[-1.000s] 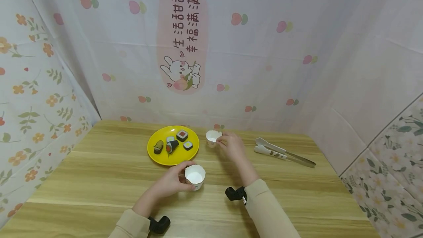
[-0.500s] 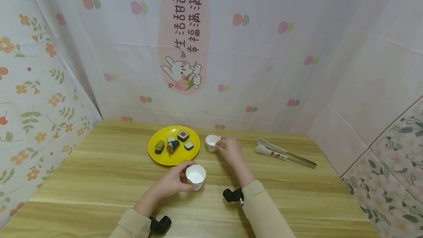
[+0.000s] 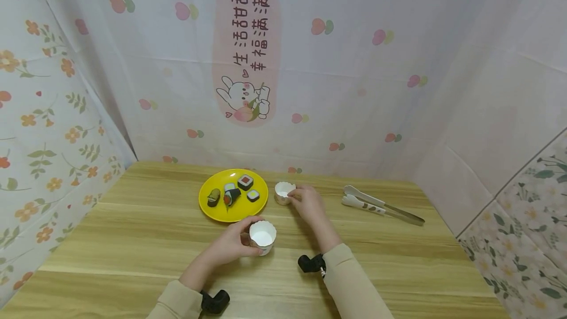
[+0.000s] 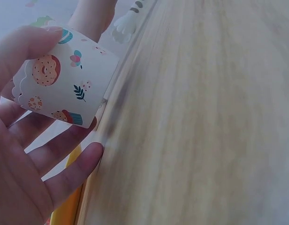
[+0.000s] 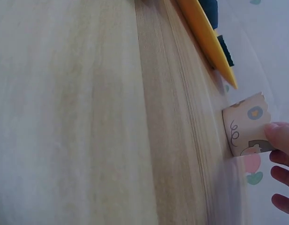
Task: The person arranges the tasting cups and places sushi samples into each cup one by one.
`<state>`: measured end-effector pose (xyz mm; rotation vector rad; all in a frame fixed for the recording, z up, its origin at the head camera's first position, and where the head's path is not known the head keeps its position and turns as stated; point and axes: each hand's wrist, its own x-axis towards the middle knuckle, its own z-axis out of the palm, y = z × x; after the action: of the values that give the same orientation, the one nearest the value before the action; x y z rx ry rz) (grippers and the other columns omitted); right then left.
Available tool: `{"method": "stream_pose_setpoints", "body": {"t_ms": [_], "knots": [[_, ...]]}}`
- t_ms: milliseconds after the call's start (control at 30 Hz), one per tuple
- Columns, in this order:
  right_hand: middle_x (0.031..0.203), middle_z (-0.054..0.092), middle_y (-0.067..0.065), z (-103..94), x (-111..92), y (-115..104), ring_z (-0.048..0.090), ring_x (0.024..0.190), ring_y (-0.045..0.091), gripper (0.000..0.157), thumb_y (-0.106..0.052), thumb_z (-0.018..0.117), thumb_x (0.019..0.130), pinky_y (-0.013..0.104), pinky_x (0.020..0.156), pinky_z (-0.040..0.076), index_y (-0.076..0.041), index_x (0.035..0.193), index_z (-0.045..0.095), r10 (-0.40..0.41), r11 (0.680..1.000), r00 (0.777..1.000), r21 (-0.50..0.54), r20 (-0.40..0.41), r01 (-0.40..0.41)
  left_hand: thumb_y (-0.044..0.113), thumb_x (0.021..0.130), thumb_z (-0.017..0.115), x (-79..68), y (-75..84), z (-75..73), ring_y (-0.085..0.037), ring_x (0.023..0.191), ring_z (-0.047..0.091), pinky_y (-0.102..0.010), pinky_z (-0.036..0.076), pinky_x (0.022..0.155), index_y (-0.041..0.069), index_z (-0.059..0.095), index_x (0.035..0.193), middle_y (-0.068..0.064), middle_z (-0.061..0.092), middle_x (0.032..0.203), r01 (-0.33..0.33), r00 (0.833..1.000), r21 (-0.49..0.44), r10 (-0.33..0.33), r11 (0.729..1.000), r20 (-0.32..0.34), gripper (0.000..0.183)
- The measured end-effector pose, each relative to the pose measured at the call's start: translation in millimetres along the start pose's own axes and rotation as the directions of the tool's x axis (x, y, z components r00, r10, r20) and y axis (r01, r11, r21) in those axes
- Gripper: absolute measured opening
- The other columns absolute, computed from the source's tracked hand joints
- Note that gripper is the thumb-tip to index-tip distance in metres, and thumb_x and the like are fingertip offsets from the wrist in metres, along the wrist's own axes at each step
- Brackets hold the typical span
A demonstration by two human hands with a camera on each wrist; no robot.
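Head view: left hand (image 3: 234, 240) grips nearer cup (image 3: 262, 238), right hand (image 3: 307, 203) pinches farther cup (image 3: 282, 194) beside yellow plate (image 3: 243, 209), likely steadying both

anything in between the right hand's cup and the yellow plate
Nothing visible: only bare tabletop shows between the cup in the right hand and the yellow plate. The left hand, holding another cup, is nearer the person, off that line.

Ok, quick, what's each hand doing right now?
Left hand: holding the donut-print cup.
Right hand: pinching the beige cup near its rim.
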<state>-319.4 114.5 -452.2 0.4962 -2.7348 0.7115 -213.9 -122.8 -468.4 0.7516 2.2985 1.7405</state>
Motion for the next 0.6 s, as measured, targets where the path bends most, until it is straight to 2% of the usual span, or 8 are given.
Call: {"method": "stream_pose_setpoints", "body": {"t_ms": [200,467,600], "knots": [[0.121,0.063,0.014,-0.1,-1,2,0.056,0.113,0.034,0.014,-0.016,0.074,0.085,0.050,0.094,0.046,-0.012,0.098,0.076,-0.026,0.999,1.000,0.027,-0.016,0.027,0.006,0.076,0.080,-0.8,3.9,0.7,-0.026,0.096,0.056,-0.029,0.051,0.079,0.000,0.044,0.137,-0.012,0.055,0.120,0.031,0.999,0.003,-0.031,1.000,-0.011,0.071],[0.120,0.063,0.013,-3.7,-1,5,0.056,0.113,0.033,0.015,-0.015,0.073,0.085,0.049,0.095,0.046,-0.010,0.099,0.076,-0.050,0.997,0.998,0.053,-0.032,0.052,0.001,0.076,0.078,-6.8,35.4,-0.1,-0.029,0.096,0.056,-0.028,0.050,0.079,-0.004,0.049,0.131,-0.016,0.057,0.116,0.029,1.000,0.024,-0.029,0.999,-0.009,0.063],[0.120,0.063,0.012,-9.2,-2,4,0.055,0.113,0.033,0.016,-0.014,0.073,0.085,0.048,0.096,0.045,-0.010,0.100,0.075,-0.053,0.996,0.998,0.067,-0.041,0.055,0.001,0.076,0.077,-7.9,40.8,-0.5,-0.031,0.098,0.055,-0.030,0.050,0.080,-0.004,0.050,0.130,-0.016,0.057,0.116,0.024,1.000,0.024,-0.023,0.999,-0.006,0.060]]}}
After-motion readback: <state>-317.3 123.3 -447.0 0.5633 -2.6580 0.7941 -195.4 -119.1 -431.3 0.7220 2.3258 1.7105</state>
